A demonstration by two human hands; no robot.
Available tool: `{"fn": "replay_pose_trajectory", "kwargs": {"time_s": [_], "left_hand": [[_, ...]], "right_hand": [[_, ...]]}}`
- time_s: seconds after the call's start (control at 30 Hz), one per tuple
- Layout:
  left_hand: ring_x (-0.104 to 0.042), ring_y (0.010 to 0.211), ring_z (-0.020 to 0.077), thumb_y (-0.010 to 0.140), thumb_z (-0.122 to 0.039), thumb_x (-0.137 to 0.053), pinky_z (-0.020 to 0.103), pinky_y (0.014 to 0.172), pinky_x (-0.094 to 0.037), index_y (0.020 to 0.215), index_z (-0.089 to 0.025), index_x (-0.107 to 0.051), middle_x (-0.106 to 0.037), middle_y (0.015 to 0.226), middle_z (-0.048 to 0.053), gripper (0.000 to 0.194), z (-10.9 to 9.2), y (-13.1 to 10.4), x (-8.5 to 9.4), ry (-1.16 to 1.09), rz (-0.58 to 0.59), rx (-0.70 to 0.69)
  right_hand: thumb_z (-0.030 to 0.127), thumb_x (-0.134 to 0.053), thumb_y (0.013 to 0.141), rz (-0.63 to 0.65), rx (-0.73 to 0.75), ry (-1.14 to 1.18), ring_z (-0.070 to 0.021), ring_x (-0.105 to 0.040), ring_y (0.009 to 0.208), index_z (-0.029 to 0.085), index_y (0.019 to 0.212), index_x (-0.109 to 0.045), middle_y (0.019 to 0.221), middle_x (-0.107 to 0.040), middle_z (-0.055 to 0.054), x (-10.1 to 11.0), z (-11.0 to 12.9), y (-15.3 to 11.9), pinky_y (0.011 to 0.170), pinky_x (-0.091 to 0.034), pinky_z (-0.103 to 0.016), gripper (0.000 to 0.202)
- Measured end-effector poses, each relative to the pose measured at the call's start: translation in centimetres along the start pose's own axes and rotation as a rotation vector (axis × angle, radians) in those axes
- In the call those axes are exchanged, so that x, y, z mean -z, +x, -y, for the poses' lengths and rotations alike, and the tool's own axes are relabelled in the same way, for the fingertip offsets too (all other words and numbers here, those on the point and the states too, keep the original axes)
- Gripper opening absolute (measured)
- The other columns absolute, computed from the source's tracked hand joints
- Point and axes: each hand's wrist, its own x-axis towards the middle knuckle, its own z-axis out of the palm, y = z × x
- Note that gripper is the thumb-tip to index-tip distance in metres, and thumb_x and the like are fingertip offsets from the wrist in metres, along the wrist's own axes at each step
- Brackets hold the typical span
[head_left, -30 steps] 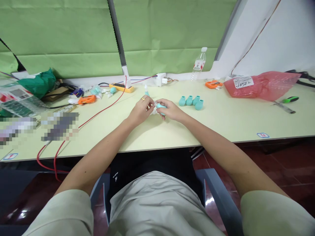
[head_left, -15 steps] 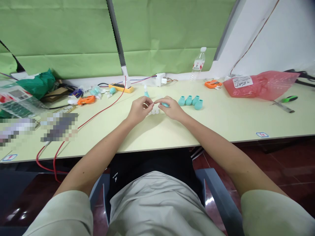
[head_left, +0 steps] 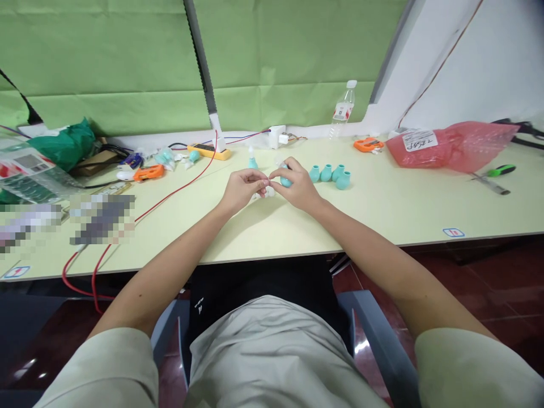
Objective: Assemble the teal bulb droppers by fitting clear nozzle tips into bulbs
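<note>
My left hand (head_left: 241, 191) and my right hand (head_left: 298, 185) meet over the middle of the table, thumb and finger of each pinched together at the tips. Whatever lies between the fingertips is too small to make out. A teal bulb (head_left: 286, 182) shows just under my right hand's fingers; whether that hand holds it cannot be seen. Small white round pieces (head_left: 270, 192) lie beneath the hands, partly hidden. Behind my left hand stands a teal bulb with a white tip (head_left: 252, 161). Several open-necked teal bulbs (head_left: 343, 181) stand right of my right hand.
Along the back are a yellow multimeter (head_left: 209, 151), a white socket (head_left: 277, 137) and a plastic bottle (head_left: 341, 110). Orange cutters (head_left: 368, 145), a red bag (head_left: 450, 148) and a green-handled tool (head_left: 500, 170) lie right. A red cable (head_left: 170, 195) and a green bag (head_left: 63, 144) lie left.
My fingertips have come together and shifted slightly. My right hand's fingers have bent from stretched out to a pinch, and more of the teal bulb beneath them shows.
</note>
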Motion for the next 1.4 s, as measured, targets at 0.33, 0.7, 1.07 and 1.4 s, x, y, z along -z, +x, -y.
{"fn": "replay_pose_trajectory", "kwargs": {"time_s": [0.33, 0.7, 1.07, 1.4], "left_hand": [[-0.064, 0.064, 0.0131, 0.087, -0.034, -0.068, 0.026, 0.058, -0.053, 0.086, -0.018, -0.070, -0.070, 0.078, 0.003, 0.017, 1.0, 1.0, 2.2, 0.326, -0.209, -0.193], [-0.058, 0.071, 0.0152, 0.085, -0.024, -0.059, 0.027, 0.066, -0.047, 0.079, -0.019, -0.062, -0.063, 0.073, 0.002, 0.008, 3.9, 3.0, 8.4, 0.586, -0.505, -0.177], [-0.055, 0.067, 0.0149, 0.084, -0.023, -0.059, 0.027, 0.063, -0.043, 0.078, -0.020, -0.062, -0.061, 0.070, 0.001, 0.008, 4.5, 3.2, 8.4, 0.596, -0.468, -0.165], [-0.055, 0.067, 0.0149, 0.085, -0.022, -0.059, 0.028, 0.065, -0.043, 0.076, -0.020, -0.061, -0.060, 0.069, 0.001, 0.009, 4.6, 3.2, 8.4, 0.612, -0.468, -0.181]], "right_hand": [[0.021, -0.069, 0.084, 0.111, -0.233, -0.179, -0.0244, -0.058, 0.094, 0.021, 0.094, -0.077, 0.095, -0.059, -0.007, 1.7, -2.7, 0.7, 0.094, -0.046, -0.038, 0.013], [0.015, -0.063, 0.083, 0.379, -0.531, -0.467, -0.0244, -0.064, 0.099, 0.019, 0.098, -0.080, 0.110, -0.074, -0.011, 2.9, -5.7, 0.2, 0.085, -0.048, -0.033, 0.023], [0.018, -0.061, 0.085, 0.335, -0.582, -0.509, -0.0275, -0.065, 0.097, 0.021, 0.104, -0.080, 0.110, -0.074, -0.013, 2.4, -5.2, 0.0, 0.083, -0.049, -0.036, 0.027], [0.024, -0.060, 0.090, 0.335, -0.647, -0.579, -0.0268, -0.065, 0.091, 0.019, 0.098, -0.081, 0.105, -0.075, -0.016, 2.1, -4.9, -0.2, 0.082, -0.050, -0.036, 0.023]]}}
